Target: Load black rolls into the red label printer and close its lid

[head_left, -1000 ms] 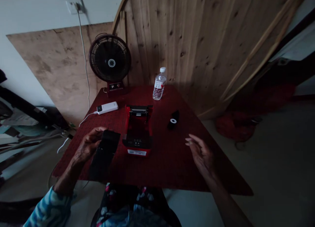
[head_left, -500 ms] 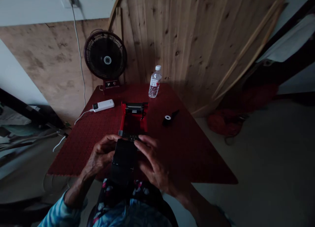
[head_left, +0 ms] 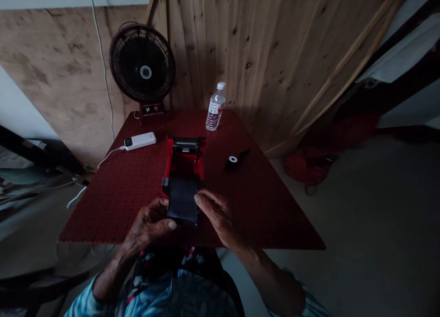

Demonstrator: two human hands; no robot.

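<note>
A dark flat sheet or strip [head_left: 183, 202] lies over the near end of a red device [head_left: 167, 166] with a black roller bar at its far end. My left hand [head_left: 151, 223] pinches the sheet's left edge, its thumb on top near the lower corner. At the right edge, my right hand [head_left: 215, 211] holds the sheet between thumb and fingers. Part of the device's near end is hidden under the sheet.
On the red table [head_left: 268, 216] lies a black roll with a white core [head_left: 233, 160], right of the device. A water bottle [head_left: 215, 108] and a fan [head_left: 142, 65] stand at the back; a white power bank [head_left: 140, 141] with a cable is at left.
The dark sheet now lies flatter and extends over the device's near end. My left thumb has come on top of it, and my right fingers have moved to its right edge. The view has shifted slightly.
</note>
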